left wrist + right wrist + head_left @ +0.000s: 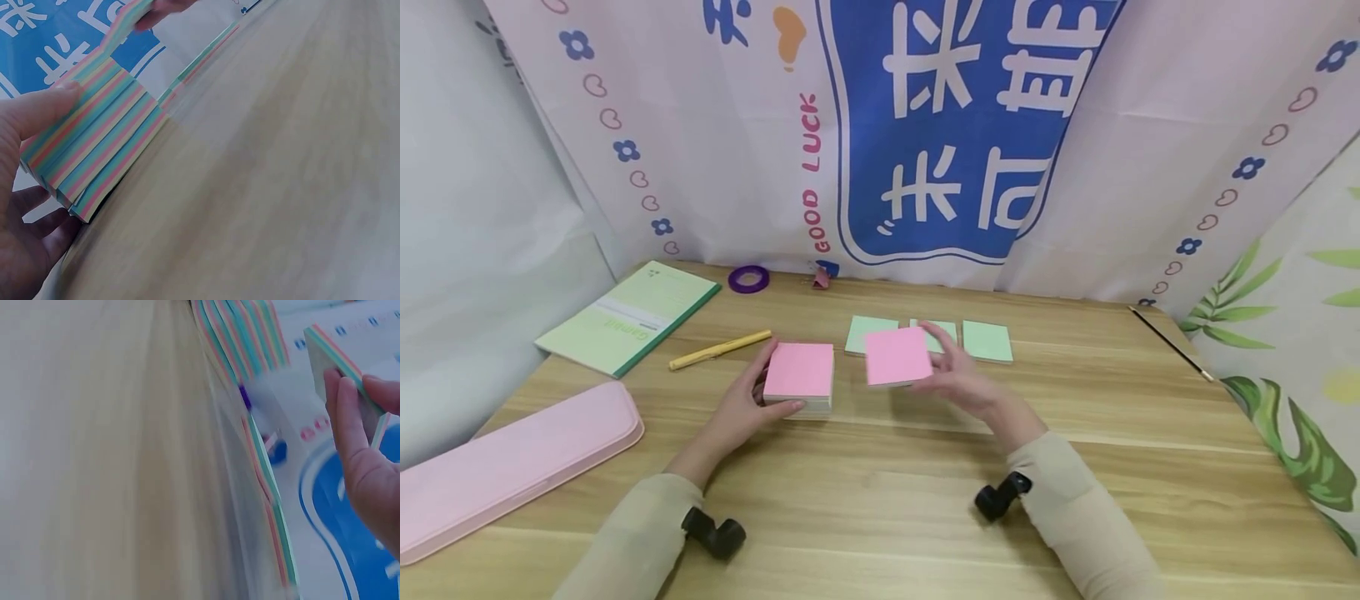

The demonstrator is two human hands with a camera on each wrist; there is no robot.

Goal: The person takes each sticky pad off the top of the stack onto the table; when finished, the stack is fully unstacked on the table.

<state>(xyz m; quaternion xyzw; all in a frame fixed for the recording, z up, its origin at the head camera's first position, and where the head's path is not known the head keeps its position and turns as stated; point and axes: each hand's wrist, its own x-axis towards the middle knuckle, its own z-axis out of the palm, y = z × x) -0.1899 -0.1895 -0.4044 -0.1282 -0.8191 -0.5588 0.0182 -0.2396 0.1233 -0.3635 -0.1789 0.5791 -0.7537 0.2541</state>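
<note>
A thick block of sticky notes [799, 377] with a pink top sheet lies on the wooden table [880, 517]; its side [94, 144] shows pink, green, blue and yellow layers. My left hand [747, 408] grips this block by its left edge and near corner. My right hand [957, 377] holds a thinner pink-topped pad [897, 356] lifted just right of the block; that pad's striped edge [340, 359] shows between my fingers [350, 425]. Behind the raised pad lie three green note pads [987, 341] in a row, the middle one partly hidden.
A green notebook [628, 317] and a yellow pen [720, 350] lie at the left, a pink case [512, 462] at the near left. Purple tape roll [748, 279] and a small clip [822, 277] sit by the printed backdrop. A thin dark stick [1168, 343] lies at the right.
</note>
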